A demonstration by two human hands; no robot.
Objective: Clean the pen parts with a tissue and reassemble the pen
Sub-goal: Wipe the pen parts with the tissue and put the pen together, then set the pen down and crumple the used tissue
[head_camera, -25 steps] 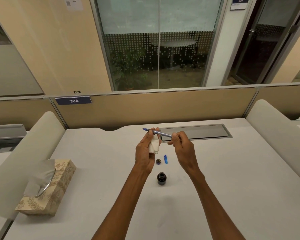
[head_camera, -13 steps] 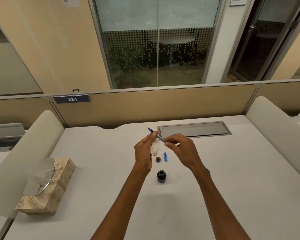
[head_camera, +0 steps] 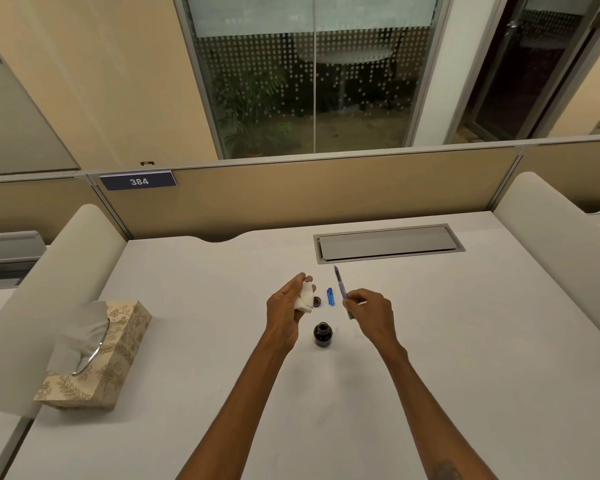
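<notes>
Left hand [head_camera: 284, 311]: closed on wadded tissue [head_camera: 305, 299], above bench [head_camera: 194, 341] | Right hand [head_camera: 371, 315]: fingers pinched on pen barrel [head_camera: 341, 289], tip up, clear of tissue | Blue pen part [head_camera: 330, 296]: on bench between hands | Ink bottle [head_camera: 322, 335]: open, nearer, lid [head_camera: 317, 301] beside tissue

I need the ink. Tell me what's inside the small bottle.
The bottle stands open on the desk, cap off behind it. Its inside looks dark; the ink level cannot be seen.

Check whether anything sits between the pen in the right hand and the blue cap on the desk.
Nothing visible does. The right hand holds the pen just right of the blue cap, with only bare desk between them.
</notes>
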